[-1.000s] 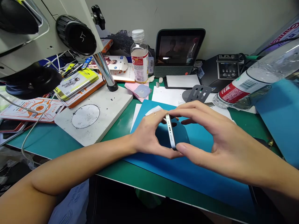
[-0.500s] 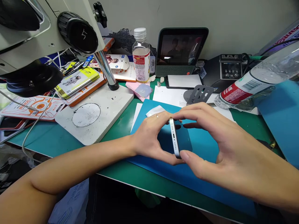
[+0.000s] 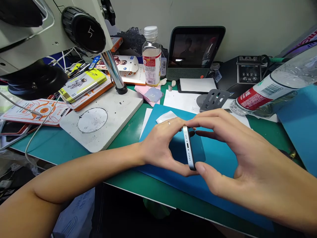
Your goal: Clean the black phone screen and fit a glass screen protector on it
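Held a phone [image 3: 192, 149] on edge between both hands above the blue mat [image 3: 218, 185], near the front edge of the worktop [image 3: 61, 150], its silver bottom rim with port and speaker holes turned toward the camera. Left hand [image 3: 160, 148] closed on the phone from the left, thumb at the lower corner, fingers curled over the top. Right hand [image 3: 237, 148] closed on it from the right, thumb pressed at the same lower corner, fingers arched across to the top edge. Stood toward the back left corner: a microscope [image 3: 49, 36] on a white base plate [image 3: 104, 119], packaged boxes [image 3: 81, 84] beside its column. Stood along the back edge: a clear bottle [image 3: 151, 58] with a red label, a small screen [image 3: 195, 51], a dark control box [image 3: 247, 72]. Lay between screen and mat: white paper sheets [image 3: 180, 99] and a grey perforated stand [image 3: 214, 99]. Lay tilted at the right edge: a second bottle [image 3: 272, 89], partly behind another blue sheet [image 3: 299, 122]
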The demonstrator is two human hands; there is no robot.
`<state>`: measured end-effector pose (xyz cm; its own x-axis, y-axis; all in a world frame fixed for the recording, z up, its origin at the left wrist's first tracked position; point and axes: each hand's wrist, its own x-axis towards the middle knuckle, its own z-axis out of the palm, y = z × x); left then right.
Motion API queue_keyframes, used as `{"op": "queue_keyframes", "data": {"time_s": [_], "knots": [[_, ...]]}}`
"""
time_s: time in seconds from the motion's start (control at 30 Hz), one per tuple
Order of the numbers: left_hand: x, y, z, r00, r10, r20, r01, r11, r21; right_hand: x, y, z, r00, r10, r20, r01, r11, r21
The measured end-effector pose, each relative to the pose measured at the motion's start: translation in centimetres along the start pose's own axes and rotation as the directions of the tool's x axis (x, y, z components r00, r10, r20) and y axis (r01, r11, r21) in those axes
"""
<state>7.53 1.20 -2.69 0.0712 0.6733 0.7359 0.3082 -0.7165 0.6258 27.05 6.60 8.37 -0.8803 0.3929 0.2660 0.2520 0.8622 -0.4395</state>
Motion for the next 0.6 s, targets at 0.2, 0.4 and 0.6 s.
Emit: {"op": "queue_keyframes", "data": {"time_s": [0.2, 0.4, 0.6], "knots": [[0.04, -0.27, -0.09, 0.999, 0.037, 0.003, -0.037, 0.999, 0.024, -0.27, -0.16, 0.06, 1.0, 0.007, 0.006, -0.007, 1.0, 0.005], [0.02, -0.37, 0.06, 0.998, 0.054, -0.02, -0.054, 0.999, 0.007, -0.08, -0.15, 0.25, 1.0, 0.0, 0.011, 0.0, 1.0, 0.001], [0.05, -0.36, 0.15, 0.997, 0.07, -0.036, -0.069, 0.997, 0.034, -0.17, -0.19, 0.14, 1.0, 0.009, 0.013, -0.009, 1.0, -0.003]]}}
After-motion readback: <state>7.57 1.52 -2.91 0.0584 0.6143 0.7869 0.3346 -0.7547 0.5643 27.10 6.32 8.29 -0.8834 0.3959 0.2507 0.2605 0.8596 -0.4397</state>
